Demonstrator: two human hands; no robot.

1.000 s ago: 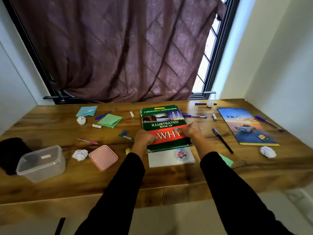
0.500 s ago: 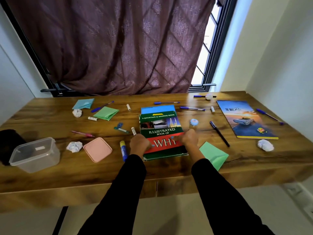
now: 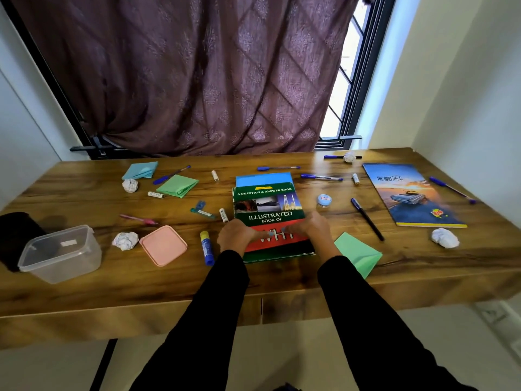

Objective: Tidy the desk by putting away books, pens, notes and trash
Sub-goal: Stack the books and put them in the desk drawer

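Both hands rest on the near half of the green illustrated book (image 3: 269,213): the left hand (image 3: 235,238) and the right hand (image 3: 314,228) lie flat with fingers reaching inward over the red band of the cover, pressing down rather than gripping an edge. Compared with a second ago, the book has slid back from the desk's (image 3: 84,277) near edge onto a blue book (image 3: 263,179), whose top strip shows beyond it; the white book that lay under its near end is no longer in view, perhaps now covered. That shift has uncovered a green folded note (image 3: 358,253) beside the right wrist, a glue stick (image 3: 207,248) beside the left hand and a small round tub (image 3: 324,199) at the book's right.

So the books look to be gathering into one stack at mid-desk, which reads as an early step. Much still waits: the notebook with the car cover (image 3: 411,193) lies well apart at right, pens, sticky-note pads and crumpled paper balls are scattered, and the clear container (image 3: 60,253) at left stands open beside its pink lid (image 3: 163,245).
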